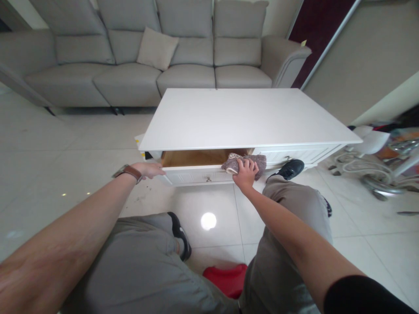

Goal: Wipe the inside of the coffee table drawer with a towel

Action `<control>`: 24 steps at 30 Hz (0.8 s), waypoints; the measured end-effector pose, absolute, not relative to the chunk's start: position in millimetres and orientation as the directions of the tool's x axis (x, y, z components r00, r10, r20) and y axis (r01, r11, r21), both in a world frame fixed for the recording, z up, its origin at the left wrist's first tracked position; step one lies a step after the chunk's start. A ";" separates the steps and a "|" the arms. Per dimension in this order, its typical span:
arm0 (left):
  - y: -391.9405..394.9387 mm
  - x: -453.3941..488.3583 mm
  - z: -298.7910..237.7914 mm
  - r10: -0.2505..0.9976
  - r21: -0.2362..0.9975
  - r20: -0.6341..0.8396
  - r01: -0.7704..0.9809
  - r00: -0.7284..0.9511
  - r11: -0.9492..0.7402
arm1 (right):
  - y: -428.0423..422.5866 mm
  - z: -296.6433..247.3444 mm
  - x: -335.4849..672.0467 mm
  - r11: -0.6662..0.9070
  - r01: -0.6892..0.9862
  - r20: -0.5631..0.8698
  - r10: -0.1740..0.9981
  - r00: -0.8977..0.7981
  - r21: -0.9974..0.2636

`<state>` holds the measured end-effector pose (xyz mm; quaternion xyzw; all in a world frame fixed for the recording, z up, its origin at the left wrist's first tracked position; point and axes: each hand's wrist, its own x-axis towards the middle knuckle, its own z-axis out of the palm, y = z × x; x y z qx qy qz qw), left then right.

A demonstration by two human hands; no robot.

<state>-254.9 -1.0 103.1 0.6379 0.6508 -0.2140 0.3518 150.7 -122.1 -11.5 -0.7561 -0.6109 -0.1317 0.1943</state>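
Observation:
A white coffee table [242, 117] stands in front of me with its left drawer [186, 178] pulled out. Bare wood shows inside the drawer. My left hand [149, 170], with a brown-strapped watch on the wrist, grips the drawer's left front corner; its fingertips are partly hidden behind the edge. My right hand [246, 174] is closed over a brownish-purple cleaning cloth [260, 165]. The cloth lies across the top edge of the drawer front near its right end. A small metal knob [208, 179] sits in the middle of the drawer front.
A grey sofa [183, 78] with a cushion [157, 49] stands behind the table. A second drawer knob [288, 158] is at the right, near my shoe [290, 169]. A red stool [227, 279] is beneath me. Wheeled metal equipment [379, 174] stands at right.

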 end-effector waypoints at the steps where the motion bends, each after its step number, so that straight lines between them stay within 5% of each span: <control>1: -1.2 -254.4 103.3 0.678 0.168 -0.733 0.981 0.059 0.097 | -122.0 -11.6 150.8 -0.177 0.975 0.436 0.873 0.218 -0.132; 24: 1.3 -257.4 99.8 0.689 0.184 -0.722 0.978 0.066 0.099 | -120.8 -14.1 151.5 -0.181 0.975 0.445 0.868 0.220 -0.130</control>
